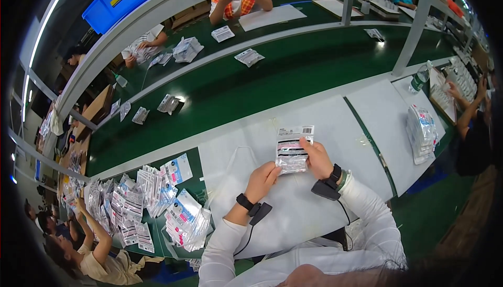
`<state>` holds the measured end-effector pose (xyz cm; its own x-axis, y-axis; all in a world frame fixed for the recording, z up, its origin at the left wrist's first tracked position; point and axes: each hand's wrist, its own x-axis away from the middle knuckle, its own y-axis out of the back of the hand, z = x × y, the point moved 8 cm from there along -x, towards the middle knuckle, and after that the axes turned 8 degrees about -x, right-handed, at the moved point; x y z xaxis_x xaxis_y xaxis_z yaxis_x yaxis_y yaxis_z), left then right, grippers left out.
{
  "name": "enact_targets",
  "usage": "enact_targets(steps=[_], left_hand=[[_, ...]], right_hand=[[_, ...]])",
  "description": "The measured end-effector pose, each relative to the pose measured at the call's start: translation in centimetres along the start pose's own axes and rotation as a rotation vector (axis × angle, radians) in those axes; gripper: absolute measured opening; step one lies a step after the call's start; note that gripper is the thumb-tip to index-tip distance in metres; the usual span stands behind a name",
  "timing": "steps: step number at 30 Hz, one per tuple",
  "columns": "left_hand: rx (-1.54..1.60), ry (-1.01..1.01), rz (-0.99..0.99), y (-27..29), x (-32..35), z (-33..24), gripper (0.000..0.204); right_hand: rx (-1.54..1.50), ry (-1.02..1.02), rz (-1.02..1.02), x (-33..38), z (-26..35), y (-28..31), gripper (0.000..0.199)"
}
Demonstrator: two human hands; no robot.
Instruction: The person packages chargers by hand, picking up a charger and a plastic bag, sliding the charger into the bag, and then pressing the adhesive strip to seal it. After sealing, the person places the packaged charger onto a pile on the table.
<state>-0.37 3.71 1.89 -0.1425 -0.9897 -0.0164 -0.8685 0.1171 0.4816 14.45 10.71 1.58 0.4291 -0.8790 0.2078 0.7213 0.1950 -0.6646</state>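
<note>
A small clear plastic packet (291, 148) with a white label and a pink stripe is held over the white work mat (325, 114). My left hand (262, 179) pinches its lower left corner. My right hand (316, 157) grips its right edge. Both wrists carry black bands with small black devices, and both arms are in white sleeves.
A heap of similar packets (152, 198) lies to my left, where another person's arm (97, 232) reaches in. A stack of packets (422, 130) lies at right beside another person (471, 130). A green conveyor belt (246, 88) with scattered packets runs beyond the mat. A bottle (419, 79) stands far right.
</note>
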Motion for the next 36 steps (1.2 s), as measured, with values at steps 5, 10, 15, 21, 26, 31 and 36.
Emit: enact_targets(steps=[5,10,15,21,26,31,36], left_hand=[[0.127,0.033,0.017,-0.3,-0.3,0.0,0.021],[0.223,0.079,0.032,-0.5,-0.2,0.2,0.021],[0.265,0.11,0.056,-0.5,-0.2,0.0,0.021],[0.224,-0.095,-0.192,1.1,-0.5,-1.6,0.022],[0.079,-0.08,-0.247,1.7,-0.2,-0.4,0.026],[0.181,-0.015,-0.231,1.5,-0.2,0.5,0.025],[0.326,0.04,-0.207,1.4,-0.1,0.8,0.025]], right_hand=[[0.024,0.043,-0.014,0.1,0.4,0.3,0.037],[0.044,0.059,-0.047,0.3,0.5,0.6,0.038],[0.091,0.026,-0.045,0.1,0.5,1.0,0.039],[0.276,-0.001,0.12,0.5,-0.8,0.0,0.035],[0.438,0.019,0.265,1.7,-0.4,-3.0,0.031],[0.508,0.01,0.268,1.0,-0.7,-1.6,0.028],[0.516,-0.09,0.267,1.0,-0.6,-1.6,0.028]])
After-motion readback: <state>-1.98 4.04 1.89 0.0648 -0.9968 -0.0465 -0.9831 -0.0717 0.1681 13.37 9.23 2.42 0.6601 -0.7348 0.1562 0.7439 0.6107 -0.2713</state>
